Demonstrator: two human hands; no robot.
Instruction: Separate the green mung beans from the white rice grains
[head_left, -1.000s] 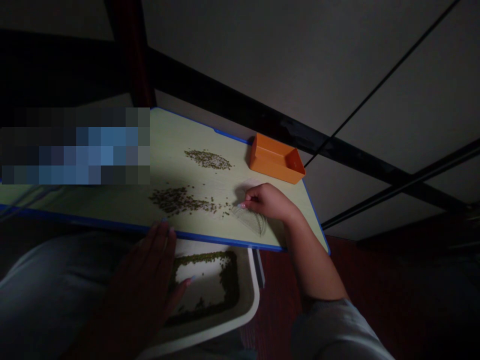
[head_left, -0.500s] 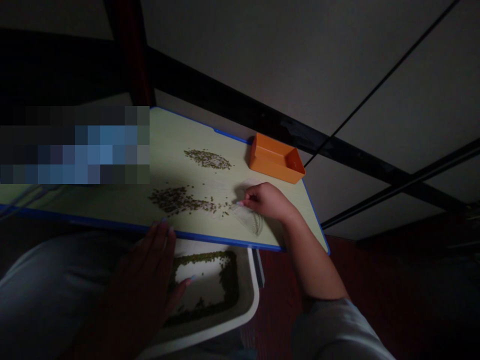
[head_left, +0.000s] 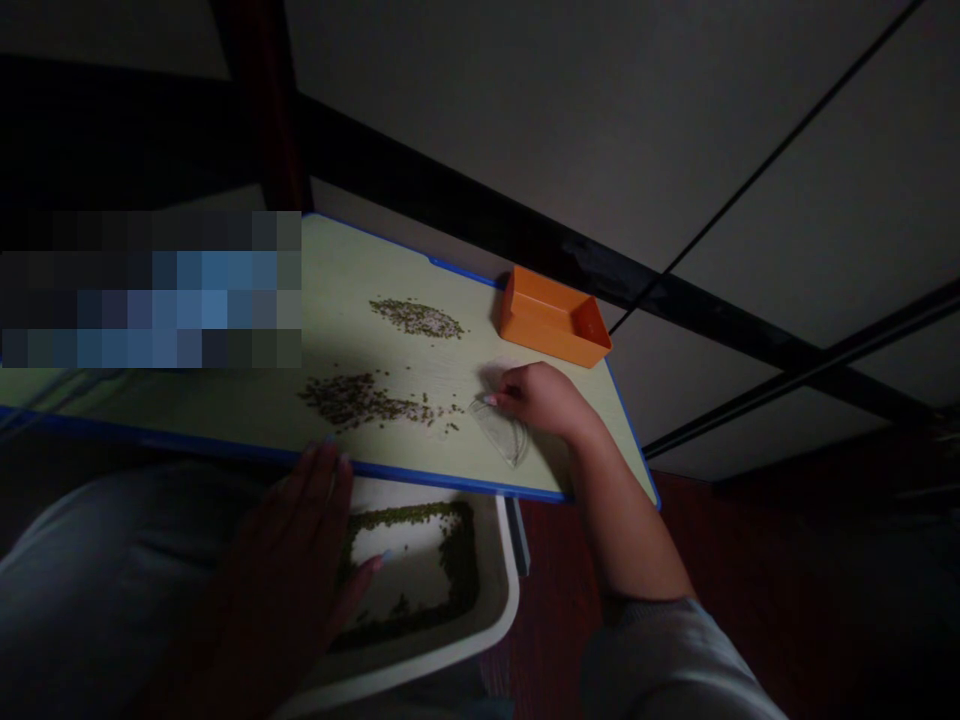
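Observation:
My right hand [head_left: 536, 395] is closed in a pinch on a clear plastic protractor [head_left: 504, 435], whose curved lower part shows against the pale board [head_left: 247, 410]. Left of the protractor, a loose pile of small green and dark beans [head_left: 345, 400] trails toward it, with a small gap between. Farther back lies a second pile of green beans [head_left: 418, 318]. My left hand [head_left: 300, 560] is dark in shadow, its fingers stretched out to the board's near blue edge and its thumb over a white tub [head_left: 506, 600]. Green beans [head_left: 459, 560] line the tub's bottom edges.
An orange open box [head_left: 555, 330] stands at the board's far right corner. Behind it rise pale cabinet panels [head_left: 480, 130] with dark trim. A blurred-out patch [head_left: 202, 300] hides the board's left part. Dark red floor [head_left: 555, 600] shows at the right.
My right hand and the protractor have shifted slightly right, away from the trailing beans. My left hand, both piles and the orange box stay where they were.

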